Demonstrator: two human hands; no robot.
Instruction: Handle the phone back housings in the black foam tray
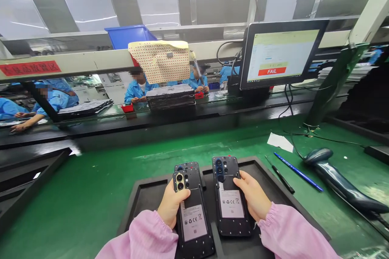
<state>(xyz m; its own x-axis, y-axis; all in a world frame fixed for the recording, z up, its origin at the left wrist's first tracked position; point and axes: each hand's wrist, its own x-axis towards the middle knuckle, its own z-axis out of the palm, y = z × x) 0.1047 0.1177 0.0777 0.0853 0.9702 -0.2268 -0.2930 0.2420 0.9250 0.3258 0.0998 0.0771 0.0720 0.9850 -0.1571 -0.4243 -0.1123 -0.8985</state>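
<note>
My left hand (pixel 172 202) is closed around a black smartphone (pixel 193 214) with its back cover off. Its camera surround is yellowish, and a white printed label sits on its lower half. The top of a second phone (pixel 194 166) shows just behind it. My right hand (pixel 253 195) grips another coverless black phone (pixel 232 206), with dark blue camera rings and a similar label, thumb across its upper back. Both hands hold the phones upright, backs facing me, over a black divided tray (pixel 146 194). Pink sleeves cover both wrists.
On the green bench, right of the tray, lie a black screwdriver (pixel 282 178), a blue pen-like stick (pixel 299 172), a white paper scrap (pixel 280 141) and a barcode scanner (pixel 340 182). A monitor (pixel 282 54) shows FAIL. Another black tray (pixel 33 182) lies left. People in blue work beyond.
</note>
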